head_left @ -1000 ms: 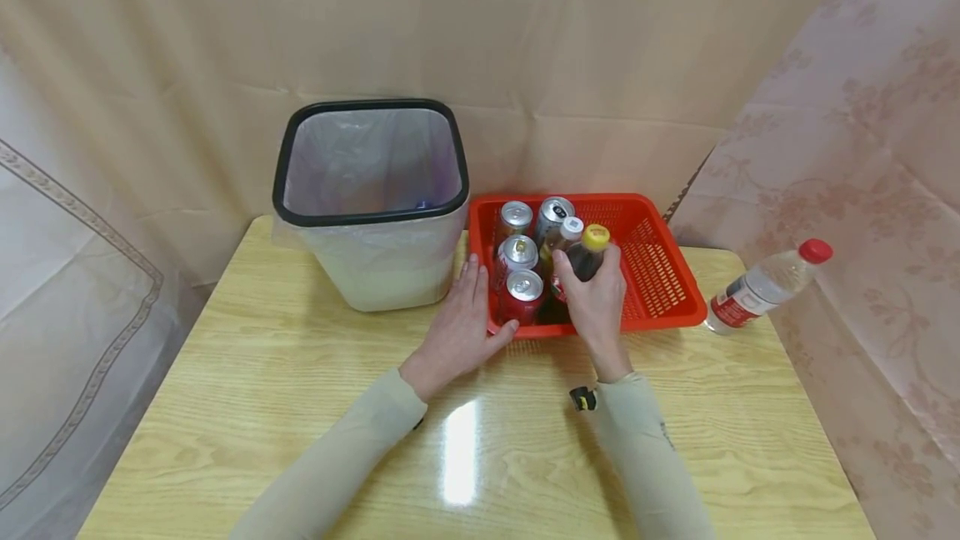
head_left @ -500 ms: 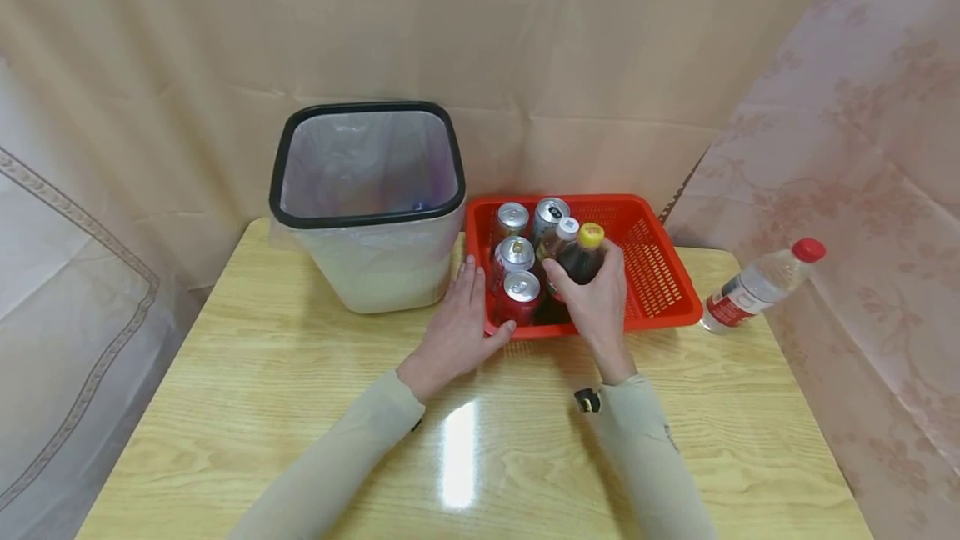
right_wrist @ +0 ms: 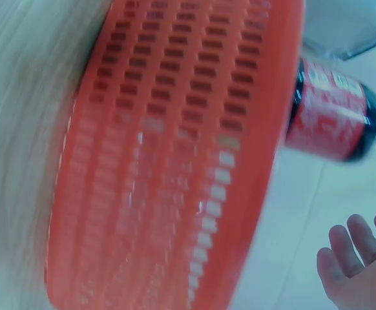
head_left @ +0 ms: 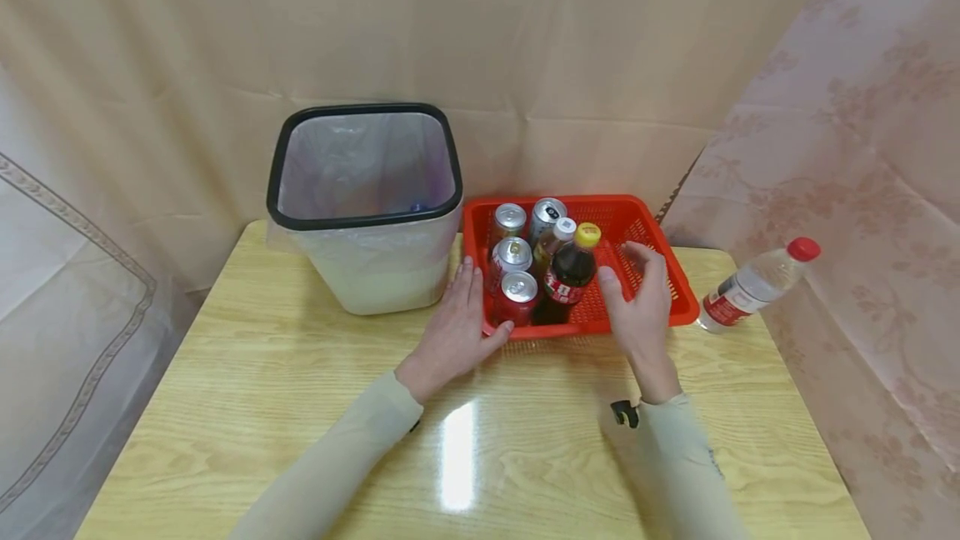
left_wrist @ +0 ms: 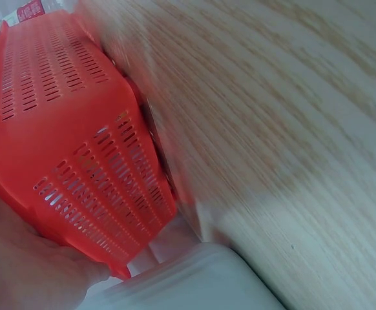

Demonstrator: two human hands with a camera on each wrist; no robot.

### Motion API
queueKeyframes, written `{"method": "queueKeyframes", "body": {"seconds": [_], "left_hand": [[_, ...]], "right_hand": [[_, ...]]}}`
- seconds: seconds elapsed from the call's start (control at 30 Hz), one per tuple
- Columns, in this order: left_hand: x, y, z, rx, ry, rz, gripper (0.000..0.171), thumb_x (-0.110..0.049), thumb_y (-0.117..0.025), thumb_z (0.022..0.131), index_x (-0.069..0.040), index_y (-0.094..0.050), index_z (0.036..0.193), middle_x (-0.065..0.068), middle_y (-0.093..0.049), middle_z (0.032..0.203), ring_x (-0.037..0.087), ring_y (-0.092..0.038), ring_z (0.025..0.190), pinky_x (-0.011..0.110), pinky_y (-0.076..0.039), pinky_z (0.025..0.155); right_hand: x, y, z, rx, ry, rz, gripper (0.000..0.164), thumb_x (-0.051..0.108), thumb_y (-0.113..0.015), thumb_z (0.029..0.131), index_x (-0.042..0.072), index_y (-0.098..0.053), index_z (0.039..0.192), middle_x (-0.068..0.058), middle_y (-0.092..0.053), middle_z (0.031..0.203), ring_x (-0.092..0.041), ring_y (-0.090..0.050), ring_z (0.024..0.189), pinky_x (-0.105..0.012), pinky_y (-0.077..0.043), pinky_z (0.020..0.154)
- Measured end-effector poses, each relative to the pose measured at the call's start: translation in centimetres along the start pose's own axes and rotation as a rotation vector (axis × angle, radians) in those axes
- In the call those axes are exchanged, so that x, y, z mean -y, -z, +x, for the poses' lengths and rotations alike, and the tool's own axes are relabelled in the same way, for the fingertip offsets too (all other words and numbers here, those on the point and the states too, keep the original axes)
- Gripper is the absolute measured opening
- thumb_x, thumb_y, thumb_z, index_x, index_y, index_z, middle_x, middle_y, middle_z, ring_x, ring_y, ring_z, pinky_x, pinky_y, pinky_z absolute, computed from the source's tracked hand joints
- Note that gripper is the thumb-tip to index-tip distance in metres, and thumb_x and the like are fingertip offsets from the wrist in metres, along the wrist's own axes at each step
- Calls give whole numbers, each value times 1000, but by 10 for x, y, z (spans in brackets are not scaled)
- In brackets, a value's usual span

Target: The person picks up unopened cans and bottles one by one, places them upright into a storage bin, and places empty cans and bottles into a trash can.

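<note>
A red plastic basket (head_left: 592, 328) holds several drink cans and two bottles in its left half. At its front edge stands a dark cola bottle (head_left: 567, 277) with a yellow cap. A bottle with a white cap (head_left: 564, 229) is just behind it, beside a red can (head_left: 517, 294). My left hand (head_left: 455, 332) lies against the basket's left rim, fingers straight; the left wrist view shows it along the rim of the basket (left_wrist: 65, 135). Over the basket's right half, my right hand (head_left: 637, 307) has loosely bent, spread fingers and holds nothing.
Left of the basket stands a bin (head_left: 382, 273) with a black rim and a clear liner. A water bottle with a red cap (head_left: 753, 286) is at the right on the wooden table (head_left: 337, 407). Curtains hang behind and on both sides.
My right hand has let go of the cola bottle and moved right, leaving the bottle standing in the basket. My left hand stays at the basket's left rim.
</note>
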State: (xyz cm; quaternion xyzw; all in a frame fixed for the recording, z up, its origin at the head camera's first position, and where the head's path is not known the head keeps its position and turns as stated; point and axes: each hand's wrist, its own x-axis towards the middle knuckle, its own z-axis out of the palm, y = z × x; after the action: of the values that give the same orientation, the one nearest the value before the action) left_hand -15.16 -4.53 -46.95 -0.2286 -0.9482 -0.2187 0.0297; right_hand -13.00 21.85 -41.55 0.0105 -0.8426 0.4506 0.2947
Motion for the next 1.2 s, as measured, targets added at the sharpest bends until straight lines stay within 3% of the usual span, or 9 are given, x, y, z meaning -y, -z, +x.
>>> {"method": "queueKeyframes", "body": {"seconds": [0.27,0.4,0.57,0.67,0.73,0.87,1.0,1.07,1.2], "left_hand": [[0,0,1,-2,-9,22,100,-59,-55,98,8,-17,161,23,-9,171,39,-13,158,46,-21,125],[0,0,1,-5,-13,22,99,-59,-55,98,8,-18,161,23,-10,171,39,-13,158,46,-21,125],[0,-1,1,-12,-22,31,99,-59,-54,98,9,-19,161,24,-11,171,39,-13,157,48,-22,125],[0,0,0,-11,-22,37,99,-59,-54,98,9,-18,161,24,-10,171,40,-14,157,48,-22,125],[-1,0,0,-6,-18,38,99,-59,-54,98,9,-17,161,24,-9,171,40,-13,157,47,-22,125],[0,0,0,-4,-17,37,99,-59,-54,98,9,-18,161,23,-9,171,40,-13,157,47,-21,125],[0,0,0,-9,-20,36,99,-59,-54,98,9,-19,160,24,-9,171,40,-13,157,47,-22,125],[0,0,0,-13,-22,36,98,-59,-54,98,9,-20,160,24,-10,171,40,-13,157,48,-22,125],[0,0,0,-18,-26,33,98,-58,-55,98,10,-20,160,24,-12,170,40,-14,157,48,-23,125]], "right_hand": [[-10,38,-7,-9,59,-52,59,36,-64,97,-5,-53,138,-24,-56,135,-39,-50,126,-53,-37,105],[-16,54,-8,-55,77,-82,58,34,-64,96,-7,-56,136,-26,-58,130,-38,-53,119,-38,-39,101],[-22,72,-9,-129,19,-96,51,28,-65,95,-4,-59,135,-19,-62,128,-15,-53,110,-21,-38,91],[-24,83,-9,-180,-41,-84,48,23,-66,95,-3,-60,135,-10,-63,124,-3,-50,103,-21,-41,86],[-27,89,-8,-211,-53,-94,48,22,-65,95,-4,-59,135,-6,-63,122,-2,-51,102,-18,-42,85],[-35,100,-5,-263,-47,-131,51,24,-64,94,-2,-58,138,-8,-61,126,-5,-51,110,-17,-42,94],[-47,112,-1,-342,-31,-134,56,27,-63,90,8,-57,142,3,-58,134,-11,-50,123,-19,-38,102],[-55,118,1,-379,-21,-136,61,29,-64,88,10,-54,146,2,-56,140,-16,-49,130,-23,-37,105],[-66,129,6,-409,-102,-134,77,33,-66,87,11,-41,157,-3,-44,158,-18,-38,144,-29,-27,117]]}}
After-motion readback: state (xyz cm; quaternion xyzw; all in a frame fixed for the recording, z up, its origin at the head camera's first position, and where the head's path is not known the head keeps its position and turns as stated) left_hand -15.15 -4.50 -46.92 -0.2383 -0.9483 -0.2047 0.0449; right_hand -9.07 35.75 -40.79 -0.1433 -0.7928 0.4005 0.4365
